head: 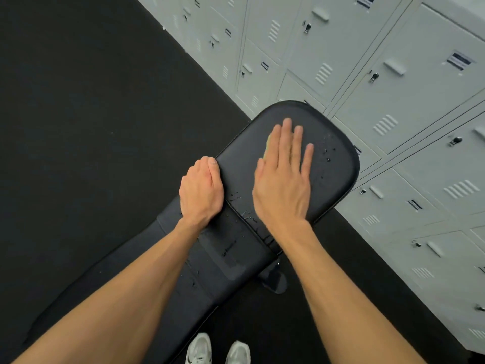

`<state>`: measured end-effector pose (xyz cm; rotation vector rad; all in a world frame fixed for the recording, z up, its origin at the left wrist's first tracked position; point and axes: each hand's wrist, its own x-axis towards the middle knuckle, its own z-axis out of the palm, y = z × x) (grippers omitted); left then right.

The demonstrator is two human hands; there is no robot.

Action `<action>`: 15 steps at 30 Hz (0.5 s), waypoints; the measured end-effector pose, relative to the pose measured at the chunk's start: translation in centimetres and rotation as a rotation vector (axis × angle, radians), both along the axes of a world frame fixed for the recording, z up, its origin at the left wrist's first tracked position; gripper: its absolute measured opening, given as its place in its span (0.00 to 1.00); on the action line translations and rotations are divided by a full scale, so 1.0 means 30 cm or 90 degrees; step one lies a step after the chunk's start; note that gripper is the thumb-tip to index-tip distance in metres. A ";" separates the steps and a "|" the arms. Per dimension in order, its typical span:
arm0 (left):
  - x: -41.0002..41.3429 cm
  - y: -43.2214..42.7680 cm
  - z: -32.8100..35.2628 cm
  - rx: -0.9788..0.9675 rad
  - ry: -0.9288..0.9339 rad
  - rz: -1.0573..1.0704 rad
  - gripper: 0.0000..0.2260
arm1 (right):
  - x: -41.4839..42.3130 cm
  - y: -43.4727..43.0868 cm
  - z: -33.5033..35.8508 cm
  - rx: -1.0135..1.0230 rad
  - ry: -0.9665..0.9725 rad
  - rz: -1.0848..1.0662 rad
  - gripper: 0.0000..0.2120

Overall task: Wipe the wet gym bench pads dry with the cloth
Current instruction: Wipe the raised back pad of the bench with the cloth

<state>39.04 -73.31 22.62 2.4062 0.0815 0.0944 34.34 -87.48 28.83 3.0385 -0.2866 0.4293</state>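
Note:
A black gym bench runs from lower left to upper right. Its wide seat pad (333, 177) lies at the far end and the longer back pad (231, 253) is nearer me. Water drops sit on the seat pad right of my fingers and along the seam between the pads. My right hand (284, 174) lies flat on the seat pad, fingers stretched, pressing a yellow-green cloth (267, 145) of which only a sliver shows at the index finger. My left hand (200, 191) grips the seat pad's left edge, fingers curled under it.
Pale grey lockers (393, 74) fill the right and top, close behind the seat pad's far end. Black rubber flooring (91, 114) spreads to the left. A bench foot (274, 281) sits on the floor under the seam. My white sneakers (217, 350) stand at the bottom edge.

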 end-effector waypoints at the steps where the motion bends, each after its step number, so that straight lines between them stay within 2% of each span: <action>1: 0.000 0.001 0.000 -0.003 0.001 -0.001 0.17 | -0.020 0.047 -0.021 -0.008 0.019 0.023 0.33; 6: -0.001 0.004 -0.011 0.000 -0.014 -0.027 0.18 | 0.076 0.093 -0.070 -0.092 0.063 0.180 0.31; 8: 0.001 0.002 -0.020 -0.003 -0.006 -0.009 0.18 | 0.102 0.044 -0.056 -0.092 0.051 0.152 0.30; 11: 0.005 0.001 -0.014 0.001 -0.004 0.003 0.17 | 0.052 0.047 -0.044 -0.020 0.017 0.054 0.31; 15: -0.003 -0.011 -0.009 0.011 -0.007 -0.008 0.17 | 0.023 0.102 -0.079 -0.055 0.048 0.097 0.33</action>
